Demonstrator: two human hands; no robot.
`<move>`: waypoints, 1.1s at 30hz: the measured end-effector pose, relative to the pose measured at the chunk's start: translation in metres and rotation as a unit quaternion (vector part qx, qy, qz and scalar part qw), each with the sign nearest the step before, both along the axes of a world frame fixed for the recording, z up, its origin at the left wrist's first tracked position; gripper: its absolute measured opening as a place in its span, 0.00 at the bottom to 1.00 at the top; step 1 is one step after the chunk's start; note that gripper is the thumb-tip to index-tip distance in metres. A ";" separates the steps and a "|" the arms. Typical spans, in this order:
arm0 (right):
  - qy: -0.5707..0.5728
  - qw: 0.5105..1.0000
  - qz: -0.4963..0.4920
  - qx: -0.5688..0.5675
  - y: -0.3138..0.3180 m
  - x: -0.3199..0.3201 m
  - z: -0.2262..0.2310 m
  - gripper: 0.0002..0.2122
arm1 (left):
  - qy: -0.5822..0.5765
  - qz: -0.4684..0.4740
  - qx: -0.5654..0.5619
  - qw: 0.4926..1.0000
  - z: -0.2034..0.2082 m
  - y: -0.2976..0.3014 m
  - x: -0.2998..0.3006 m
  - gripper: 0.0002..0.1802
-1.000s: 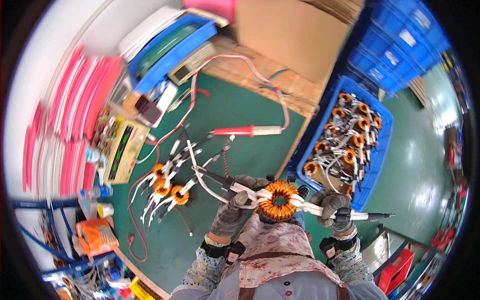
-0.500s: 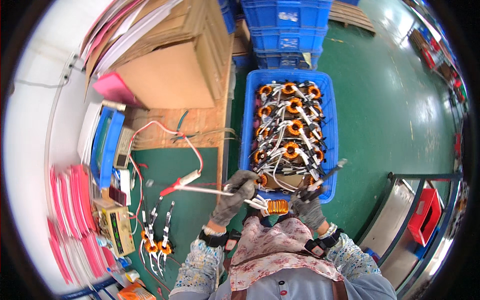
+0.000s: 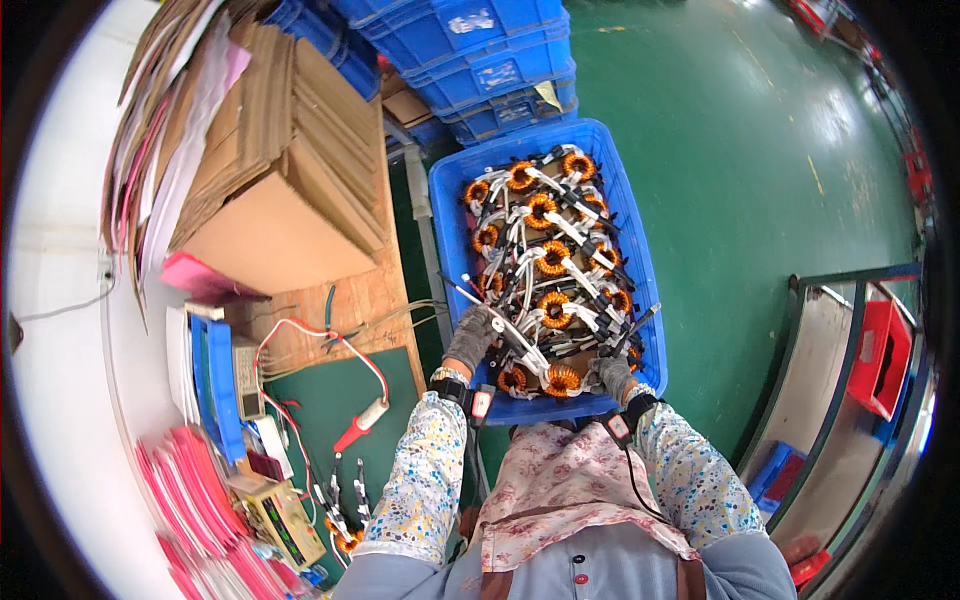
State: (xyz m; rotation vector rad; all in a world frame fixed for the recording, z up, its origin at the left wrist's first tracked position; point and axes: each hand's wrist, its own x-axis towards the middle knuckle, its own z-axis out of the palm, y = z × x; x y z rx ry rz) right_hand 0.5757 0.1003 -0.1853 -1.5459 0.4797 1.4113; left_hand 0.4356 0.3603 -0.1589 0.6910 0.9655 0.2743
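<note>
One view only: head cam, worn on person's head, looks steeply down over chest and forearms; fisheye, so edges bend and corners go black; close to the hands, which enter from lower edge; centre of frame falls on blue crate [image 3: 448, 225] just ahead; bench [image 3: 310, 400] to the left, green floor [image 3: 760, 170] to the right; no 2nd view to share with.

Both gloved hands, left hand [image 3: 470, 337], right hand [image 3: 611, 374], apparently gripping coil [image 3: 562, 379], in blue crate [image 3: 447, 215]
</note>
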 end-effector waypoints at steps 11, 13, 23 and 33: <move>0.167 0.983 -0.068 -0.024 0.014 -0.032 -0.040 0.10 | 0.423 -0.428 0.436 0.670 -0.010 0.037 0.061 0.53; 0.204 0.961 -0.183 0.029 0.003 -0.036 -0.063 0.09 | 0.403 -0.471 0.416 0.665 -0.011 0.041 0.070 0.52; -0.444 0.832 0.279 -0.183 0.004 0.019 0.033 0.19 | 0.349 -0.538 0.426 0.638 -0.084 0.046 0.064 0.53; -0.301 0.866 0.396 -0.059 -0.004 0.076 0.004 0.16 | 0.255 -0.409 0.566 0.669 -0.009 0.015 0.031 0.43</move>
